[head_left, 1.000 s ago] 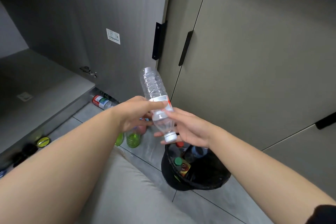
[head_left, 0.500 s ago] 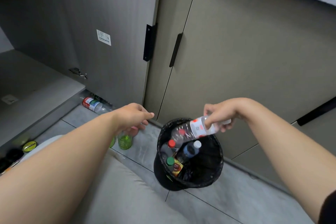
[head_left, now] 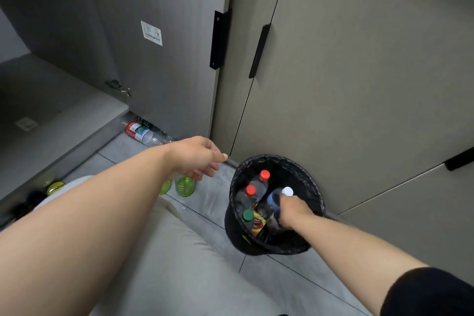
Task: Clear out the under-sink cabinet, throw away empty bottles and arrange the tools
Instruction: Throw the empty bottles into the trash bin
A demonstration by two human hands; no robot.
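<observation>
Closed doors (head_left: pixel 359 72) are filling the far right. One open door (head_left: pixel 164 72) is standing far left, with the cabinet base (head_left: pixel 59 110) showing beyond it. Tiled floor (head_left: pixel 210 197) is running between them.

The black bin (head_left: pixel 314 182) is sitting right of centre, just beside the closed doors, and is holding several capped bottles (head_left: pixel 257 186). The right hand (head_left: pixel 292 210) is reaching down inside the bin, onto the white-capped bottle (head_left: pixel 275 199). Its fingers are hiding under the knuckles, so grip or release cannot be told. The left hand (head_left: pixel 197 159) is hovering over the floor, fingers loosely curled and pinching nothing.

Progress, judging: binning is looking well along but not finished.
- Two green bottles (head_left: pixel 184 186) are standing under the left hand.
- More bottles (head_left: pixel 139 132) are lying at the open door's foot.
- Dark items and a yellow one (head_left: pixel 55 187) are waiting near left. They are possibly tools, but too blurred to say.

Room: the bin is getting crowded. The open door's edge and its handle (head_left: pixel 218 41) are hanging close over the left hand's reach. A knee (head_left: pixel 166 251) is taking up the near floor.
</observation>
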